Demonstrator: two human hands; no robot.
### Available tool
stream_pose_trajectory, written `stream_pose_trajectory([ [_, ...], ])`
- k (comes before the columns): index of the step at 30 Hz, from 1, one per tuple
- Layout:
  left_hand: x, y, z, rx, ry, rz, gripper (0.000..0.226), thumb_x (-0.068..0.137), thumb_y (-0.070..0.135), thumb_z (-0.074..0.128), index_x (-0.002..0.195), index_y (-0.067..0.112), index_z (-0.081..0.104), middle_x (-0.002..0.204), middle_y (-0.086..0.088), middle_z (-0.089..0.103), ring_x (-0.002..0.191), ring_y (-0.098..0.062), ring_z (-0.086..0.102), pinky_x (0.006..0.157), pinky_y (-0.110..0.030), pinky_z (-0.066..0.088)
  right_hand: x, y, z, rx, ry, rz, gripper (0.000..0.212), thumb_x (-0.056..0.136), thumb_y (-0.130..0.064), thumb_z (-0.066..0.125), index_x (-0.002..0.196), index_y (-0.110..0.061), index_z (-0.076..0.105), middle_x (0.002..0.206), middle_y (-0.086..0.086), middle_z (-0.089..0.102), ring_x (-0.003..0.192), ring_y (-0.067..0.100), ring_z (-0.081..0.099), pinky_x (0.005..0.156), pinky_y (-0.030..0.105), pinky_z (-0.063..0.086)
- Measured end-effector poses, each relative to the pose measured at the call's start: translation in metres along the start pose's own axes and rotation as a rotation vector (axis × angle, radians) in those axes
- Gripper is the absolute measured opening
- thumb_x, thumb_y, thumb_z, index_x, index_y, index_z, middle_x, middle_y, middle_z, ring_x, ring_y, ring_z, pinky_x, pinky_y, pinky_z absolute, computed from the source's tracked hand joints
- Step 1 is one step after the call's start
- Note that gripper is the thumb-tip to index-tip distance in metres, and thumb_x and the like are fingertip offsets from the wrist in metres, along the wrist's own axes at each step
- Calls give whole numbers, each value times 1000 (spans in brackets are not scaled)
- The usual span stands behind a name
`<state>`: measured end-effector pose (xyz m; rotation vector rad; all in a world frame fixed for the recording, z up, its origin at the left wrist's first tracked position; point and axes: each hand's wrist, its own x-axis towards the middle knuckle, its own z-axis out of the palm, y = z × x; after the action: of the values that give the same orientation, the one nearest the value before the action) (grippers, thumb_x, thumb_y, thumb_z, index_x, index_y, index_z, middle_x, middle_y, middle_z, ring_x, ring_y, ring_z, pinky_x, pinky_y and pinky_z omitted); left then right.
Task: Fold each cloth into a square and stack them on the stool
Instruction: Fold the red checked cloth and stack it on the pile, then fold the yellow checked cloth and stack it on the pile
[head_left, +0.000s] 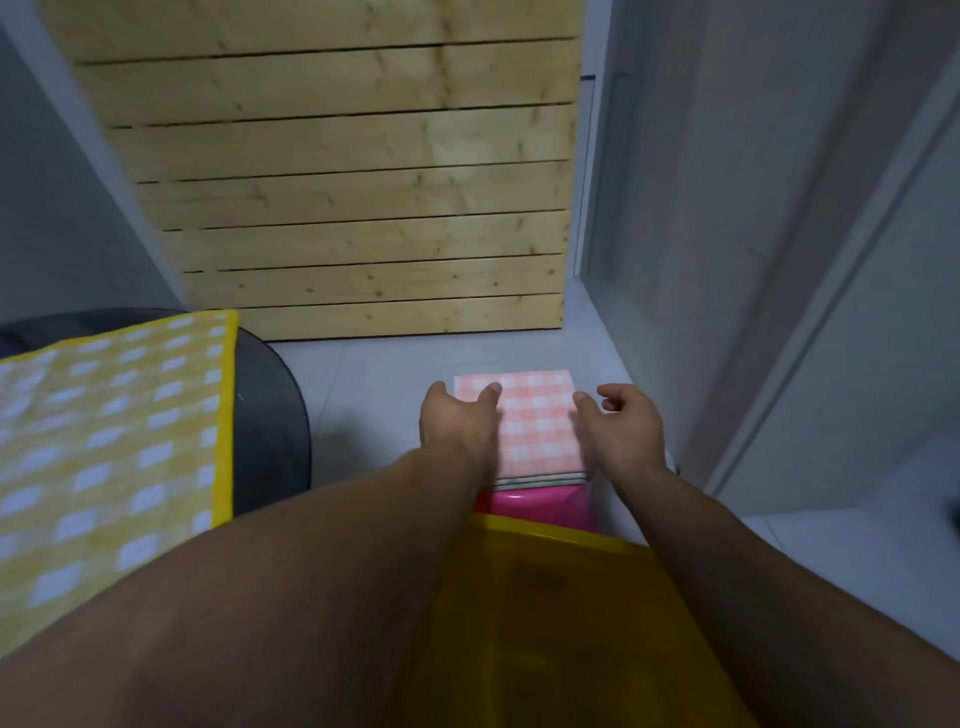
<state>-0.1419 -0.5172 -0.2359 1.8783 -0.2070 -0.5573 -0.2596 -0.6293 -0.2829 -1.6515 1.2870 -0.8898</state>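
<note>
A folded pink cloth (535, 421) tops the stack (540, 480) on the pink stool (535, 503); the left hand (457, 421) and right hand (621, 431) flank it, relaxed, grasping nothing.

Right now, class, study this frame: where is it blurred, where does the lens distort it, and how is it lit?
Head view: motion blur softens the yellow checked cloth; the pink checked cloth reads fairly clearly; the wide lens splays the wooden planks; lighting dim and even, no glare.

Two hands (457, 421) (621, 426), one pink cloth (540, 421), one yellow cloth (104, 441), one stool (535, 501)
</note>
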Motion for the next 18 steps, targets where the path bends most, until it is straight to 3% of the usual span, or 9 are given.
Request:
stream_pose_trajectory([
  [7, -56, 63, -58, -137, -69, 105, 70, 91, 41, 69, 147, 9, 43, 145, -6, 52, 131, -29, 50, 111, -36, 38, -70, -99, -27, 34, -135, -221, 23, 88, -35, 69, 101, -17, 69, 96, -8, 68, 90, 8, 62, 80, 24, 46],
  [10, -89, 83, -110, -161, -123, 177, 61, 90, 41, 69, 139, 8, 53, 133, -5, 61, 122, -26, 58, 106, -35, 44, -115, -144, -37, 102, -187, -275, 19, 87, -34, 70, 97, -17, 71, 89, -6, 70, 85, 9, 64, 74, 23, 46],
  [14, -137, 86, -217, -45, -269, 375, 24, 92, 32, 70, 102, 10, 69, 92, -2, 68, 90, -17, 68, 80, -31, 52, -188, -202, -50, 102, -355, -394, 9, 88, -28, 69, 88, -19, 72, 79, -5, 70, 75, 8, 63, 66, 18, 45],
  [18, -177, 55, -343, 148, -298, 444, 17, 91, 22, 71, 93, 4, 69, 79, -9, 61, 75, -16, 63, 66, -27, 49, -267, -244, -47, 51, -563, -498, 8, 87, -21, 71, 84, -13, 73, 76, -1, 71, 64, 2, 58, 61, 12, 44],
])
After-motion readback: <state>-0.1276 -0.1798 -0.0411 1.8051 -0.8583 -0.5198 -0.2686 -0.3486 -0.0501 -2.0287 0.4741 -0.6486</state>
